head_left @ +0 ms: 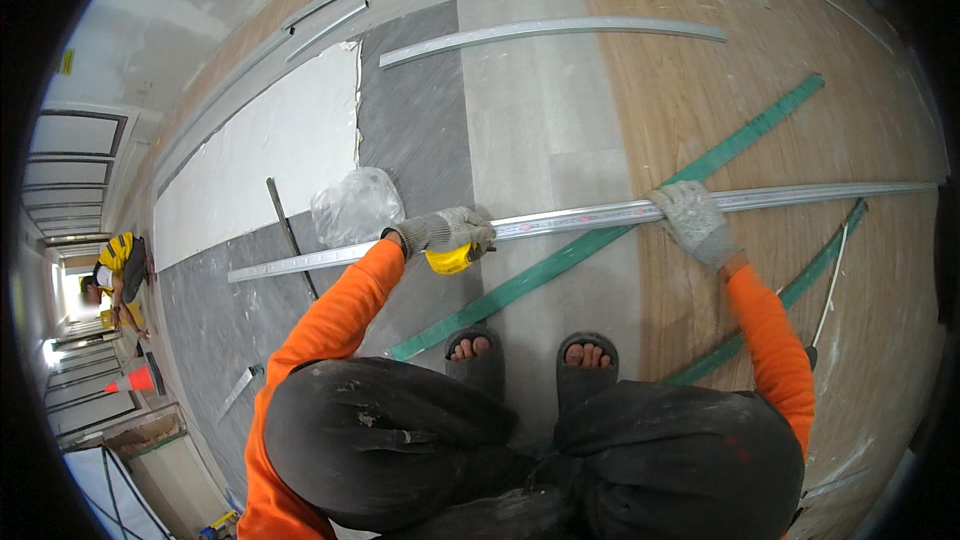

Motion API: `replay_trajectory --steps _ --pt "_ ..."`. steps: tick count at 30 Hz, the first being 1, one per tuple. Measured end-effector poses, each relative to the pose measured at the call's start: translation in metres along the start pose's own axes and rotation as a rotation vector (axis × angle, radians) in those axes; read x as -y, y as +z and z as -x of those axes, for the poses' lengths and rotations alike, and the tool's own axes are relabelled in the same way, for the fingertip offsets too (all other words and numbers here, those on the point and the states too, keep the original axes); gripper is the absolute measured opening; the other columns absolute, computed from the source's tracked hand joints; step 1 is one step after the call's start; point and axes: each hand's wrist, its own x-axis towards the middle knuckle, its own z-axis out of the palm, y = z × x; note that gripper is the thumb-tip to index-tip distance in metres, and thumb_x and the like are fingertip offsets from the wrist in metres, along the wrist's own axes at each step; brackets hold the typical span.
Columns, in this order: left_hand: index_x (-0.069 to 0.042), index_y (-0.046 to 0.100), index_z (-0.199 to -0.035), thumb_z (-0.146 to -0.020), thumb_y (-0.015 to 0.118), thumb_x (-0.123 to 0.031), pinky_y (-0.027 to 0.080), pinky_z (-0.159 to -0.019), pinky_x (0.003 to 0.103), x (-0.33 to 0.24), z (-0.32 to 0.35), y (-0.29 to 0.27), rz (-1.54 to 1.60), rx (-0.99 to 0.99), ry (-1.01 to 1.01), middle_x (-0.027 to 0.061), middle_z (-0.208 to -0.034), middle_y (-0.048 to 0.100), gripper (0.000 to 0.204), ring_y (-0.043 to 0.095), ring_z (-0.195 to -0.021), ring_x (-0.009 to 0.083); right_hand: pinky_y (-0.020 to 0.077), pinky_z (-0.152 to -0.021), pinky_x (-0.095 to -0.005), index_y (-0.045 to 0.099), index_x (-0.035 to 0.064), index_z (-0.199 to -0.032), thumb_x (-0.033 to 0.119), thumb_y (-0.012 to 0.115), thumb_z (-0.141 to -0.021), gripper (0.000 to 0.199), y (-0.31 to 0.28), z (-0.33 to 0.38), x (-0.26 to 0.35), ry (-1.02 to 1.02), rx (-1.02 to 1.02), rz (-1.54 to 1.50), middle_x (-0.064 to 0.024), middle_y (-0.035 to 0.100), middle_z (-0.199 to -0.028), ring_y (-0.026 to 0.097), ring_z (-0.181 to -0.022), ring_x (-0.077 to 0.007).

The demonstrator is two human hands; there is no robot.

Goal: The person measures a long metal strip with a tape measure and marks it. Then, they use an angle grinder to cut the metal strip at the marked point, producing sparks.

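A long silvery metal profile [590,219] lies across in front of me, running from the left to the far right. My left hand [447,230], in a grey knit glove, is closed over it, with a yellow tape measure [451,259] showing below the fingers. How the fingers divide between the two is partly hidden. Farther right, my right hand [697,224], gloved too, is closed over the same profile, fingers curled on its far edge. Under the profile, a green strip [535,283] crosses at a slant, passing beneath near my right hand.
Another green strip [800,285] lies at the right beside a thin white rod [832,285]. Beyond my hands are a loose metal profile [550,28], a white sheet [275,145] and a clear plastic bag [358,207]. A person [122,265] and an orange cone [135,380] are at far left.
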Motion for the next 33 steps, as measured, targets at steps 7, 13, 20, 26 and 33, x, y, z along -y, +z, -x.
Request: replay_trajectory --steps 7,13,20,26,33 --pt "-0.002 0.073 -0.100 -0.102 0.059 -0.030 0.053 -0.073 0.032 -0.012 0.008 0.000 -0.028 -0.027 -0.042 0.0043 -0.085 0.070 0.031 0.065 -0.078 0.0143 0.0425 -0.108 -0.0436 0.058 0.0119 -0.131 0.018 0.069 -0.085 0.048 -0.010 0.054 -0.067 0.179 0.084 0.156 -0.0103 0.062 -0.124 0.058 -0.120 -0.0289" --pt "-0.002 0.074 -0.097 -0.102 0.060 -0.032 0.052 -0.070 0.031 -0.025 0.007 -0.001 -0.199 -0.069 0.061 0.0033 -0.082 0.069 0.034 0.063 -0.074 0.0126 0.0419 -0.106 -0.0447 0.055 0.0163 -0.134 0.018 0.070 -0.083 0.053 0.006 0.116 -0.153 0.342 0.230 0.364 -0.0084 0.062 -0.122 0.058 -0.119 -0.0288" --pt "-0.001 0.073 -0.099 -0.103 0.059 -0.033 0.053 -0.071 0.032 -0.007 -0.002 0.005 0.027 0.013 0.008 0.0025 -0.082 0.069 0.035 0.064 -0.074 0.0121 0.0396 -0.109 -0.0467 0.057 0.0153 -0.134 0.021 0.076 -0.080 0.057 -0.016 0.117 -0.156 0.494 0.257 0.280 -0.0086 0.060 -0.128 0.054 -0.125 -0.0293" --pt "-0.002 0.074 -0.098 -0.104 0.057 -0.034 0.053 -0.071 0.032 -0.025 0.010 0.003 -0.052 0.032 0.008 0.0032 -0.081 0.070 0.036 0.064 -0.074 0.0130 0.0371 -0.113 -0.0465 0.057 0.0140 -0.135 0.034 0.080 -0.079 0.064 -0.039 0.037 -0.035 0.231 0.034 -0.015 -0.0126 0.058 -0.129 0.052 -0.127 -0.0316" --pt "-0.002 0.073 -0.099 -0.105 0.055 -0.035 0.053 -0.072 0.033 -0.021 0.006 0.005 -0.048 0.016 0.017 0.0047 -0.081 0.069 0.038 0.065 -0.075 0.0153 0.0409 -0.111 -0.0457 0.059 0.0106 -0.132 0.026 0.078 -0.083 0.055 0.000 -0.006 0.019 0.058 -0.017 -0.088 -0.0127 0.060 -0.124 0.055 -0.122 -0.0317"
